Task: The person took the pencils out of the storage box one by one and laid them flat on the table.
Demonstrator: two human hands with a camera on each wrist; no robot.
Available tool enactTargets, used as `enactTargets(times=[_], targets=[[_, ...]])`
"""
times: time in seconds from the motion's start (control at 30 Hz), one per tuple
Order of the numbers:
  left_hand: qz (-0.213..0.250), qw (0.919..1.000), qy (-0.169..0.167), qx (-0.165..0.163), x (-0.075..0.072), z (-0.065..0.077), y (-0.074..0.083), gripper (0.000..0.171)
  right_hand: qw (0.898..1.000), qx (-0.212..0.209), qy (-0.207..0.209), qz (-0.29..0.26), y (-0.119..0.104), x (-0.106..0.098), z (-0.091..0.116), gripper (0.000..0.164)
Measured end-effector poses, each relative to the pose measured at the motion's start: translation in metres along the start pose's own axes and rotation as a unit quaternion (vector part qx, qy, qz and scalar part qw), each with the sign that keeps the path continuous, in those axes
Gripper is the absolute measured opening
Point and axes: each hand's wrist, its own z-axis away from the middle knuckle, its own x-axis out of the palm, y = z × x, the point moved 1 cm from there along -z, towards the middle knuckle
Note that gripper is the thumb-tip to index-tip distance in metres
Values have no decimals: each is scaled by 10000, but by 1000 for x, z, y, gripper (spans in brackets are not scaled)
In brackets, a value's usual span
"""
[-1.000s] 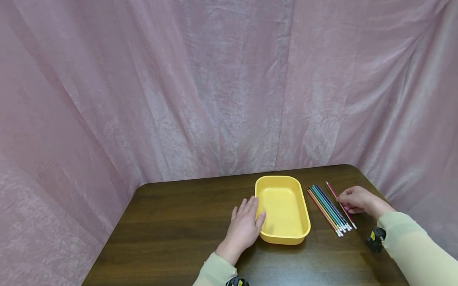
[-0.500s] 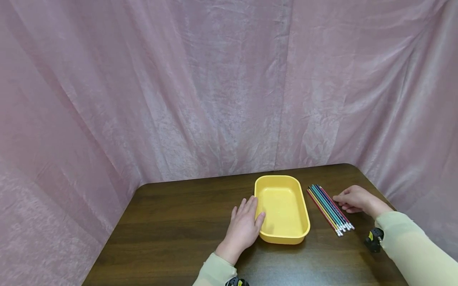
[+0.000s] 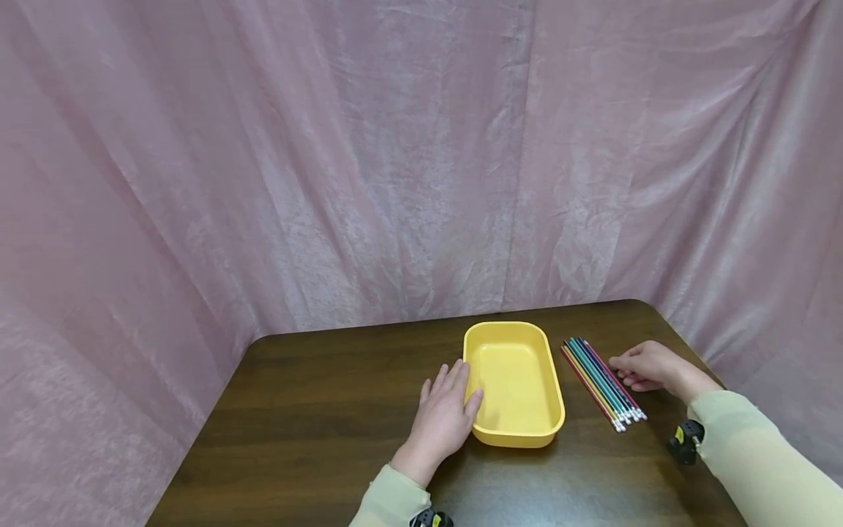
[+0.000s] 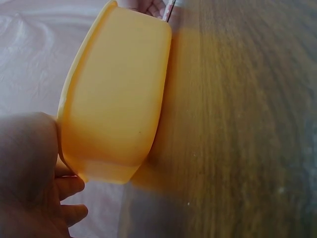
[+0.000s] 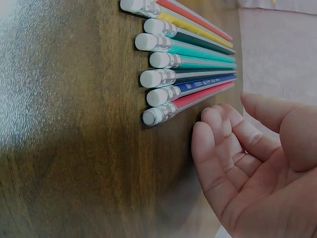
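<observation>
A yellow plastic tray (image 3: 516,384) stands on the table, nothing inside it. My left hand (image 3: 440,419) rests along its left rim with straight fingers, the thumb reaching over the edge; the left wrist view shows the tray's outer wall (image 4: 116,89) beside that hand. To the right of the tray, several pencils (image 3: 601,382) lie side by side in a slanted row, white eraser ends toward me. The outermost on the right is a pink-red pencil (image 5: 198,96). Close beside it is my right hand (image 3: 648,367), fingers loosely bent, thumb apart, holding nothing.
The dark wooden table (image 3: 316,424) extends left of the tray and in front of it. Pink velvety curtains (image 3: 408,161) hang behind its back edge and along the sides. A small black device (image 3: 685,441) is worn at the right wrist.
The pink-red pencil, earlier apart at the right under my right hand, has moved left against the row. My right hand has released it and shifted slightly left. The left hand stays at the tray.
</observation>
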Motion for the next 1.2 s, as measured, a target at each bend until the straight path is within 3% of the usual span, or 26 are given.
enactTargets(times=[0.23,0.53,0.77,1.03,1.2], targets=[[-222,9997,14,-32,-6,4,-9,64,9999,-107,0,26,-6,3,3,40],[-353,9990,129,-234,-13,12,-16,64,9991,-297,-80,-279,-15,12,6,44],[-527,9977,244,-355,-17,20,-20,63,9975,-600,-79,-378,-30,30,11,42],[-618,9969,195,-454,-24,25,-28,64,9915,-1060,346,675,-52,56,17,57],[-725,9961,149,-487,-25,30,-32,65,9625,-1711,871,1919,-58,77,25,60]])
